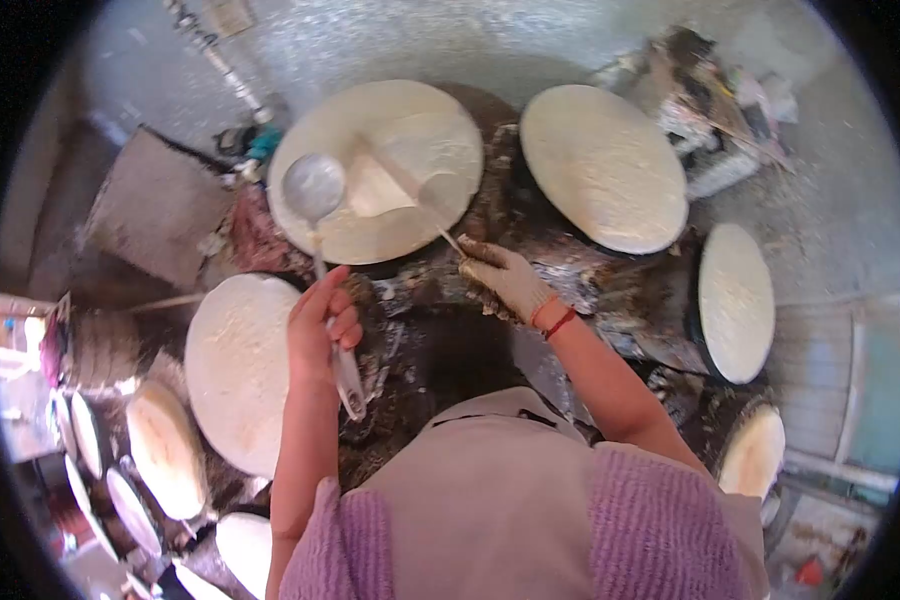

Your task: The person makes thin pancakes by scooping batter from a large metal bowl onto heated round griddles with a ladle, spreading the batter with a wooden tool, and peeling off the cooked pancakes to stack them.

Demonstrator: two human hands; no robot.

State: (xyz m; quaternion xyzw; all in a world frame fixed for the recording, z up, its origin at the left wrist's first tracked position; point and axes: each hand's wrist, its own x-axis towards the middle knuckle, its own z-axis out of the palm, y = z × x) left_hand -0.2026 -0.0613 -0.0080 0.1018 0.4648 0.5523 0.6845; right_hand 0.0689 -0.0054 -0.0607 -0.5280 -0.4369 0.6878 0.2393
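Observation:
My bare left hand [325,315] is closed round the long handle of a metal ladle [314,186]. The ladle's round bowl is over the left part of a large round griddle covered in pale batter [400,115]. On my right hand [505,278] is a soiled work glove, with red bands at the wrist. Its fingers grip the thin handle of a wooden batter spreader [395,172], whose blade appears to lie on the batter near the middle of the same griddle. Part of the handle is hidden by the glove.
More batter-covered round griddles stand at the right [605,170], far right [737,303] and left [240,375]. Several smaller pale discs [165,450] crowd the lower left. A flat board [155,205] leans at upper left; rubble [710,120] lies at upper right.

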